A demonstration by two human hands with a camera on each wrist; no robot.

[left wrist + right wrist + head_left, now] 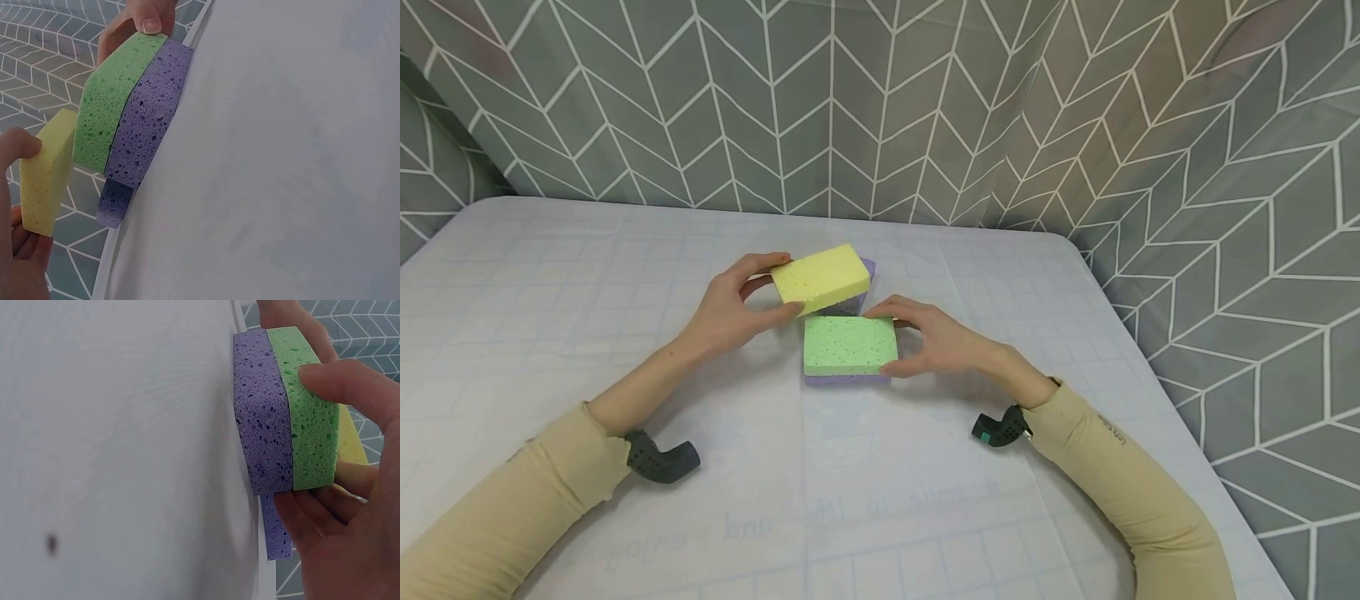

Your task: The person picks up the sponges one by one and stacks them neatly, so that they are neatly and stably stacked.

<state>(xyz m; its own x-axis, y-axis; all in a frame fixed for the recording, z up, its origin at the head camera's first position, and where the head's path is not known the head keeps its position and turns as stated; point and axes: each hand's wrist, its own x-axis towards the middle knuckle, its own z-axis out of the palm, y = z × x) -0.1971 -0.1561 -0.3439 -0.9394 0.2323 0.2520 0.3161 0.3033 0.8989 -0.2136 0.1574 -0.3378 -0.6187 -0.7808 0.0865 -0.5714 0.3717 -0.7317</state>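
Observation:
A yellow sponge (822, 279) is gripped between the thumb and fingers of my left hand (737, 300), tilted and raised above the table. My right hand (936, 337) pinches a green sponge (850, 344) by its right end. The green one lies flat on a purple sponge (262, 412), which rests on the table. Behind this pair, partly under the yellow sponge in the head view, lies another purple sponge (868, 271); the left wrist view shows only its end. In that view the yellow sponge stands apart from the tabletop.
A white cloth with faint grid lines and lettering covers the table (865, 483). Grey curtains (805, 108) with a white chevron pattern hang behind it and along the right side. A dark wrist device (662, 458) sits at each sleeve cuff.

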